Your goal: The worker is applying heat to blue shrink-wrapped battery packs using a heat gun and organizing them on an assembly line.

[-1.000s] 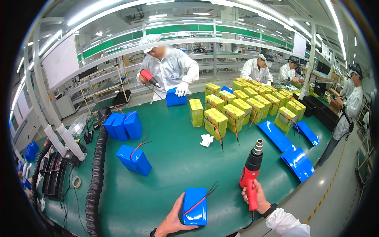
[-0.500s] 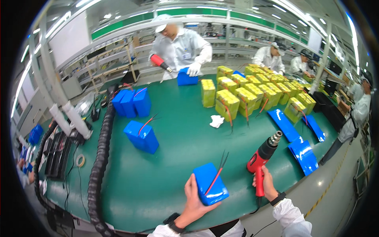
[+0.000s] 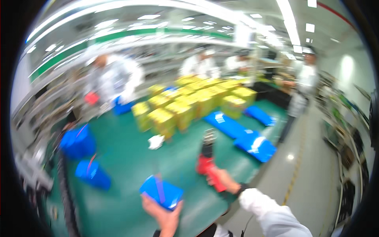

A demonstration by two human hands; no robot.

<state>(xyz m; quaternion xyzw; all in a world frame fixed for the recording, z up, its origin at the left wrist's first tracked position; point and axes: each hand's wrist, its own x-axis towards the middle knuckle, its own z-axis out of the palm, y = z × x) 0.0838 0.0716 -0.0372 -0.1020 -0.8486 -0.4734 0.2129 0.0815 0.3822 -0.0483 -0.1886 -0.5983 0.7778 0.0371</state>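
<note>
The picture is blurred by motion. My left hand (image 3: 164,215) grips a blue block-shaped pack (image 3: 161,191) with a thin red wire on top, low over the green table (image 3: 130,166). My right hand (image 3: 223,179) holds a red and black electric screwdriver (image 3: 206,158) upright, its tip pointing up, just right of the blue pack. A white sleeve covers my right forearm.
Several yellow packs (image 3: 189,104) stand in rows at the far middle of the table. Blue packs (image 3: 79,142) lie at the left, flat blue trays (image 3: 241,132) at the right. A small white scrap (image 3: 156,141) lies mid-table. People in white coats (image 3: 116,81) work beyond and to the right.
The view has swung and blurred. My hands with the blue pack and the screwdriver have kept their grips and shifted right and lower in the picture.
</note>
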